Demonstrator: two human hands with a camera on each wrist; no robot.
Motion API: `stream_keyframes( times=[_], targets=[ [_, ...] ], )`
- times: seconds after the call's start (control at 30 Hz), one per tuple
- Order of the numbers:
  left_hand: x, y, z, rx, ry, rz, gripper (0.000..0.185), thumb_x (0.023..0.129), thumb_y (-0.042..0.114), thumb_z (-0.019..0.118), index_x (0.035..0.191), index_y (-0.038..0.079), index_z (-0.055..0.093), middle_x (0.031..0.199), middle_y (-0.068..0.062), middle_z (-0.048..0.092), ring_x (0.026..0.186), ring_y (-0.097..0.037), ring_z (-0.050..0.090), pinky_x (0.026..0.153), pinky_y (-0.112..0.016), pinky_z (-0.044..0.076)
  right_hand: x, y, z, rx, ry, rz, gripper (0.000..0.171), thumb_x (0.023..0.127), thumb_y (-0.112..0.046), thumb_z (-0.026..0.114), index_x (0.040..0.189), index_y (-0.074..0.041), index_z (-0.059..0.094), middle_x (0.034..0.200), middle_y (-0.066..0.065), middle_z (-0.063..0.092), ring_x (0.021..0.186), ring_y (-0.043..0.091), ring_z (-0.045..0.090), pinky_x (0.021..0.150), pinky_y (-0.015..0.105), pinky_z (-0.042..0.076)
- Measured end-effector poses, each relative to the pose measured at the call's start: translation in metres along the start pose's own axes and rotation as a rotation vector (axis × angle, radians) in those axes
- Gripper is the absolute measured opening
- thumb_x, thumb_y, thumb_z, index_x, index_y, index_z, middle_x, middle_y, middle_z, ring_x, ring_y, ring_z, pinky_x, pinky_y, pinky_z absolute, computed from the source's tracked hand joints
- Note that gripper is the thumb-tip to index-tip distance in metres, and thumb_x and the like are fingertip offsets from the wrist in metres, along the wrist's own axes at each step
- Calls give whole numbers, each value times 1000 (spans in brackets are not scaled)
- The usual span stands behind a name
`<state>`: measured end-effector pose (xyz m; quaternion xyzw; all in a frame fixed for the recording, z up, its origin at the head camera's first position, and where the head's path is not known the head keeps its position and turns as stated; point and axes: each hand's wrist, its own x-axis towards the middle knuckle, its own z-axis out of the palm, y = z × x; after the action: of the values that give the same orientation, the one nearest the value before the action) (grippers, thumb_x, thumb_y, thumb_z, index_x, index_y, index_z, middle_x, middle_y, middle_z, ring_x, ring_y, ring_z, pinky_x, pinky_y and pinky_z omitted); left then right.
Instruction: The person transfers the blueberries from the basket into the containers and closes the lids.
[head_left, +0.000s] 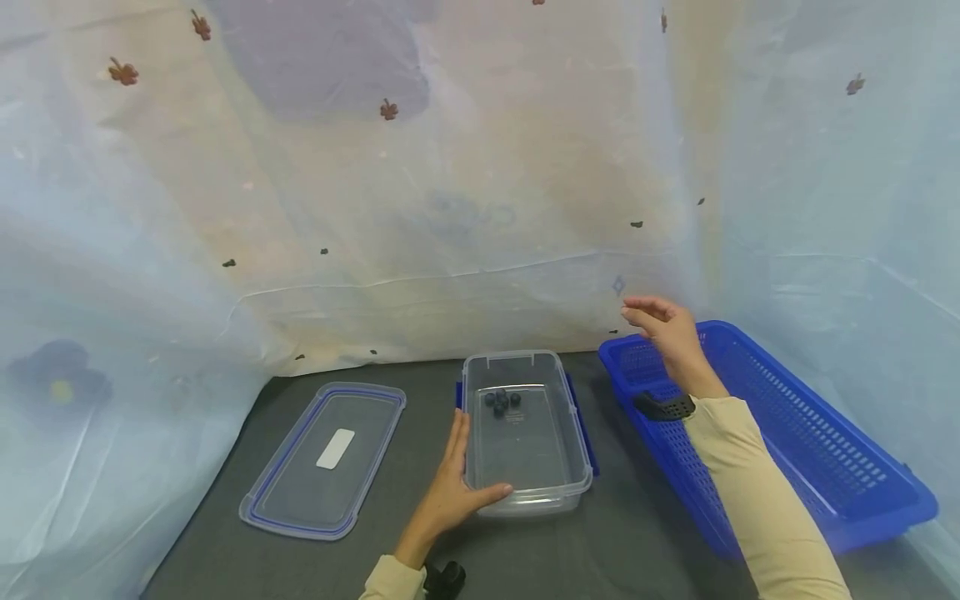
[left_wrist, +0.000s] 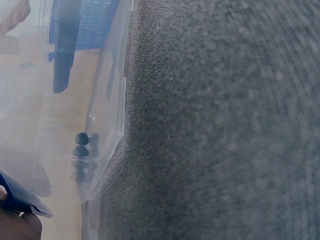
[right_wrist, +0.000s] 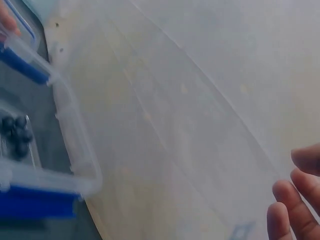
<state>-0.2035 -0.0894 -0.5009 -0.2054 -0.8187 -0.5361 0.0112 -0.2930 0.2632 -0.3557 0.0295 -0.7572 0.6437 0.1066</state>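
A clear plastic container (head_left: 525, 492) with blue clips stands on the dark table, and several dark balls (head_left: 502, 401) lie at its far end. My left hand (head_left: 454, 487) rests against its near left corner, fingers straight along the side wall and thumb across the front rim. In the left wrist view the balls (left_wrist: 82, 145) show through the clear wall (left_wrist: 107, 100). My right hand (head_left: 663, 329) hovers in the air above the blue basket (head_left: 825, 467), fingers relaxed and holding nothing. The right wrist view shows the container (right_wrist: 70, 150), the balls (right_wrist: 16, 135) and my fingertips (right_wrist: 287, 212).
The container's clear lid (head_left: 285, 492) with blue trim and a white label lies flat to the left. A pale translucent sheet (head_left: 480, 183) hangs behind and at both sides, closing in the table. Bare dark tabletop (head_left: 615, 550) lies at the front.
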Motion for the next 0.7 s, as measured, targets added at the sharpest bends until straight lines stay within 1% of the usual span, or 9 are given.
stream_keyframes(
  times=[0.07, 0.13, 0.3, 0.37, 0.47, 0.5, 0.57, 0.63, 0.7],
  targets=[
    [0, 1, 0, 9, 1, -1, 119, 74, 29, 86, 157, 14, 2, 161, -7, -8, 144, -34, 0, 106, -64, 22, 0, 3, -10, -6, 33, 4, 22, 93, -30, 68, 113, -20, 65, 102, -15, 64, 99, 9, 56, 81, 26, 43],
    [-1, 6, -1, 9, 1, 3, 118, 74, 23, 86, 156, 10, 2, 161, -9, -8, 144, -37, 0, 105, -65, 21, -1, 7, -20, -36, 67, 4, 23, 93, -30, 67, 113, -20, 65, 102, -16, 63, 99, 7, 55, 81, 26, 42],
    [-5, 33, -8, -10, -13, 5, 115, 74, 17, 85, 154, 1, 4, 159, -19, -8, 142, -44, 0, 104, -66, 20, -3, 20, -41, -181, 159, 7, 31, 93, -36, 66, 117, -16, 66, 102, -17, 60, 100, 4, 52, 86, 32, 40],
    [-7, 39, -10, -9, -15, 5, 115, 74, 18, 85, 154, -1, 5, 159, -22, -6, 141, -45, 2, 104, -67, 21, -4, 27, -49, -226, 192, 19, 32, 93, -38, 66, 116, -16, 66, 100, -19, 59, 99, 2, 51, 87, 34, 40],
    [-5, 28, -7, 4, -3, 4, 116, 73, 19, 86, 155, 2, 5, 160, -18, -6, 142, -43, 2, 103, -68, 20, -4, 38, -60, -254, 235, 44, 35, 92, -36, 66, 116, -11, 66, 93, -23, 57, 97, 4, 51, 87, 36, 41],
    [-5, 22, -5, 9, 0, 4, 117, 73, 21, 86, 155, 4, 4, 160, -15, -6, 142, -42, 2, 104, -68, 20, -4, 42, -63, -275, 251, 55, 37, 92, -37, 66, 116, -8, 65, 91, -24, 56, 97, 6, 52, 87, 36, 41],
    [-3, 11, -3, 20, 4, 8, 119, 73, 23, 86, 156, 8, 3, 161, -11, -7, 143, -40, 2, 103, -69, 20, -3, 50, -69, -321, 274, 69, 41, 93, -35, 65, 119, -3, 64, 91, -22, 57, 100, 13, 53, 87, 39, 42],
    [-1, 2, -1, 20, 3, 7, 120, 73, 27, 86, 157, 12, 2, 161, -6, -8, 144, -37, 0, 104, -67, 20, -3, 57, -74, -389, 283, 74, 45, 94, -34, 64, 122, 1, 63, 95, -11, 64, 106, 25, 54, 91, 45, 42],
    [-1, -1, -1, 11, 1, 13, 120, 73, 30, 86, 157, 13, 2, 162, -5, -9, 144, -36, 0, 105, -67, 20, -2, 65, -79, -464, 285, 59, 44, 94, -31, 63, 122, 4, 62, 103, 7, 69, 112, 36, 53, 95, 53, 38]
  ],
)
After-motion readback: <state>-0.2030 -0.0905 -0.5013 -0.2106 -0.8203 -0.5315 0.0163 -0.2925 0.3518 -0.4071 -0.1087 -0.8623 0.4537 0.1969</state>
